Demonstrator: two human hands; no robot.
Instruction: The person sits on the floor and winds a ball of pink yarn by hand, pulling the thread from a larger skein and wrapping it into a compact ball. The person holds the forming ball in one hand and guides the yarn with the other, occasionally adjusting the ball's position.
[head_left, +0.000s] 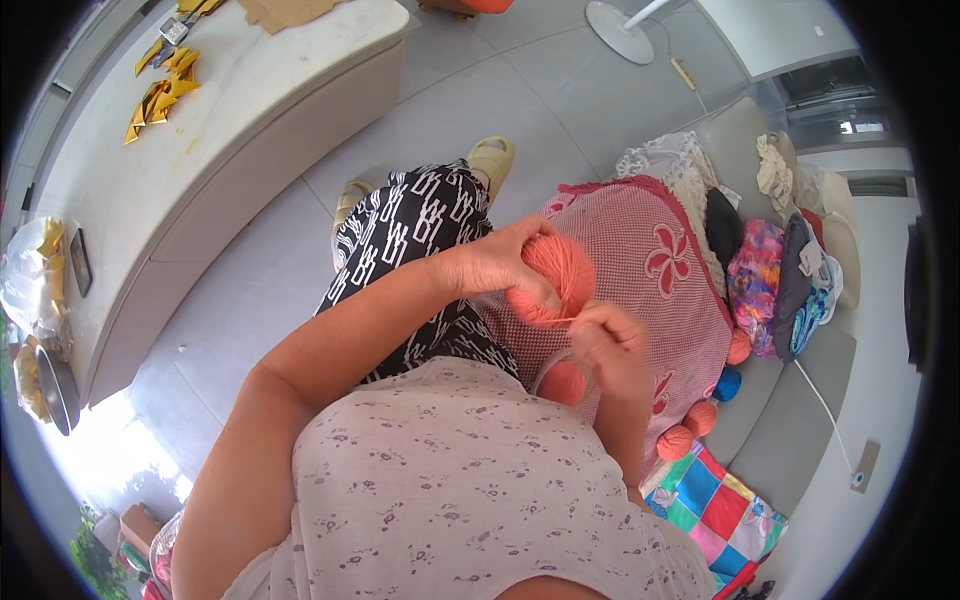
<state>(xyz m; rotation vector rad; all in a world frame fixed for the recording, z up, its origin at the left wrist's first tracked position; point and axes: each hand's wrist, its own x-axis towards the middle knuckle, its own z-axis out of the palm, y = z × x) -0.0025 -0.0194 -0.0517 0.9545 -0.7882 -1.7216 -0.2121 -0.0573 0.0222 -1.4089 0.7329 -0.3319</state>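
Observation:
In my left hand (506, 266) is a coral ball of yarn (562, 274), with the fingers spread around its far and near sides. Close to the ball's lower right side, my right hand (611, 349) is bunched around a strand of the same yarn, drawn taut against the ball; it is slightly blurred. Below the hands, a second coral yarn ball (562, 382) lies in a round, clear-rimmed container (541, 372), partly hidden by my right hand and body. Both are over the pink patterned cover (622, 255).
More coral yarn balls (675, 442) and a blue yarn ball (727, 384) line the cover's right edge on the sofa (795, 405). Clothes (756, 274) are heaped behind. A curved white counter (225, 97) at the left bears gold foil pieces (161, 97) and a phone (81, 262).

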